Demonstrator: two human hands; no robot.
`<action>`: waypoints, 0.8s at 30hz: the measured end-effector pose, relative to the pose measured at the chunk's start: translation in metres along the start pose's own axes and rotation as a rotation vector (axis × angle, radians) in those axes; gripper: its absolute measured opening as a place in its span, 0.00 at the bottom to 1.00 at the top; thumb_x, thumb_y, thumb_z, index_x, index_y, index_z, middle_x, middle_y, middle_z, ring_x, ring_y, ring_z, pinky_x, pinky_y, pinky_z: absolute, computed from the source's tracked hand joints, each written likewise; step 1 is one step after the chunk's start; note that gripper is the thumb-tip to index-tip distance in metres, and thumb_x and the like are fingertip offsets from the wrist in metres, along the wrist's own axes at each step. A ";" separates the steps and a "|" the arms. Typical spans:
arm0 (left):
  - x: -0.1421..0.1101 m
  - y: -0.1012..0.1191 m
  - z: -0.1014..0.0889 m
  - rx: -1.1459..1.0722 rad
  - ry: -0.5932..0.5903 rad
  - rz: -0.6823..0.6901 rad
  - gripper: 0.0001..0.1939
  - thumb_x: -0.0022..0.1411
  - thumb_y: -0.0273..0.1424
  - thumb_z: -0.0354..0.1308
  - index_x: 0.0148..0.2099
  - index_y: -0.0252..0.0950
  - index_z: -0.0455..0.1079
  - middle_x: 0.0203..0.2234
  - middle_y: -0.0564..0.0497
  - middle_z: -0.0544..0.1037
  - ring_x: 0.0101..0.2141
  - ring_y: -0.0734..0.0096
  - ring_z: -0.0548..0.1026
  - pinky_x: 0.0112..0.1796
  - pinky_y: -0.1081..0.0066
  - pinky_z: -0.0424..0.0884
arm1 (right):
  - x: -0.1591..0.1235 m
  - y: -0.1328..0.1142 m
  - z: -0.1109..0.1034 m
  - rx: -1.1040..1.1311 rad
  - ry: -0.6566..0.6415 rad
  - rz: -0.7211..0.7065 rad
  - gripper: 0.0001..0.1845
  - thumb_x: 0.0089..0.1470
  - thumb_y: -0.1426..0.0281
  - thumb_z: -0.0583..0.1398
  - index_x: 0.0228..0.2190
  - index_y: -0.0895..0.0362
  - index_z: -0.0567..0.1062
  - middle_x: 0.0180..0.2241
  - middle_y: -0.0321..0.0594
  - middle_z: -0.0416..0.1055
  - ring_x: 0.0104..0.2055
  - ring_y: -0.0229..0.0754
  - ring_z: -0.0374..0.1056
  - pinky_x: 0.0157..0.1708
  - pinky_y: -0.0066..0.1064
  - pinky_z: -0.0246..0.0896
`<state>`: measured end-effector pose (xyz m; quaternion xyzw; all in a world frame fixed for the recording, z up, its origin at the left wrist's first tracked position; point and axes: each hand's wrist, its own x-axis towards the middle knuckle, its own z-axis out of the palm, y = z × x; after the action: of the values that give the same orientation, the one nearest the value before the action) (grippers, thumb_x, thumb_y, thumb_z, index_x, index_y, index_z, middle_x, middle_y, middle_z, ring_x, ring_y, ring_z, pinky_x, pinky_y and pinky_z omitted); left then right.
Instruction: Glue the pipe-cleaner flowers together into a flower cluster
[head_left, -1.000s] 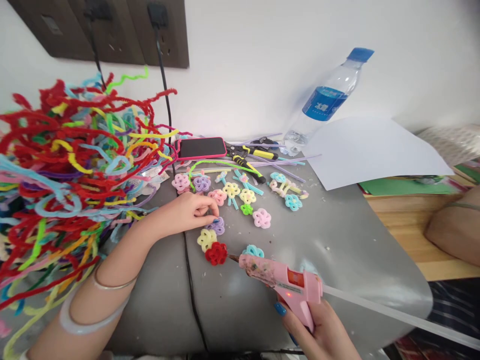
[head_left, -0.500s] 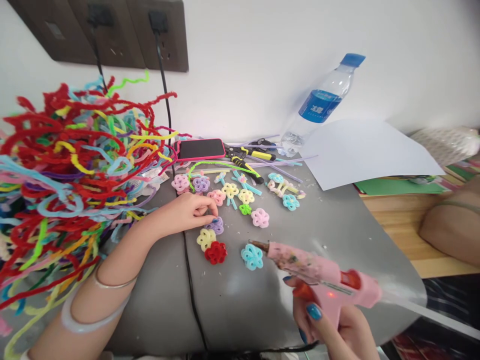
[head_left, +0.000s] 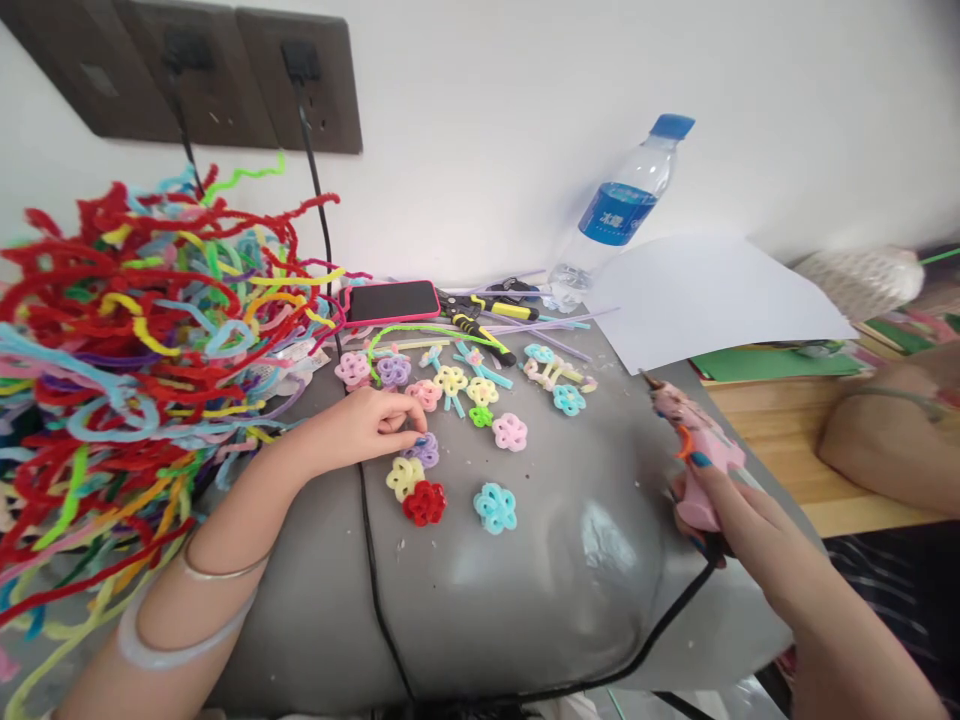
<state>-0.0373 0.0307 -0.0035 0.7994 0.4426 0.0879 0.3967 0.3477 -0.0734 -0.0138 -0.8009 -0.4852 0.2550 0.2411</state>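
Left hand (head_left: 379, 425) is half curled, thumb down on the purple flower (head_left: 429, 452) beside the yellow one (head_left: 405, 480), though I can't tell if it's actually pinching. Right hand (head_left: 736, 508) is wrapped around the pink glue gun (head_left: 716, 447), way over right, nozzle aimed forward near the white paper (head_left: 720, 300).
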 end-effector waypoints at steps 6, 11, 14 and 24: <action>0.001 0.002 -0.002 0.033 -0.008 -0.013 0.10 0.61 0.35 0.55 0.37 0.36 0.74 0.20 0.61 0.53 0.21 0.78 0.54 0.26 0.77 0.54 | 0.021 -0.014 -0.013 -0.149 -0.070 0.141 0.30 0.51 0.43 0.49 0.16 0.53 0.68 0.15 0.38 0.64 0.18 0.41 0.58 0.21 0.33 0.53; 0.002 0.001 -0.003 0.048 -0.012 -0.018 0.11 0.62 0.38 0.54 0.37 0.36 0.73 0.19 0.61 0.52 0.21 0.78 0.53 0.26 0.78 0.53 | 0.010 -0.004 -0.013 -0.207 0.117 0.151 0.25 0.41 0.43 0.55 0.26 0.52 0.72 0.18 0.39 0.71 0.23 0.50 0.66 0.24 0.36 0.56; 0.002 0.000 -0.003 0.054 -0.010 -0.013 0.12 0.62 0.38 0.55 0.37 0.36 0.73 0.19 0.61 0.52 0.21 0.78 0.53 0.25 0.78 0.53 | -0.008 -0.003 -0.007 -0.112 0.312 0.071 0.22 0.41 0.47 0.59 0.29 0.51 0.70 0.23 0.40 0.73 0.24 0.48 0.67 0.24 0.35 0.58; 0.002 0.001 -0.003 0.048 -0.003 -0.016 0.12 0.62 0.38 0.55 0.37 0.36 0.74 0.19 0.61 0.53 0.21 0.77 0.53 0.25 0.78 0.53 | -0.077 -0.062 0.075 0.141 -0.176 -0.520 0.08 0.59 0.69 0.60 0.42 0.53 0.73 0.31 0.38 0.69 0.27 0.40 0.63 0.29 0.30 0.60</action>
<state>-0.0370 0.0336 -0.0010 0.8053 0.4502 0.0726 0.3787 0.2278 -0.1062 -0.0176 -0.6055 -0.6745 0.2863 0.3105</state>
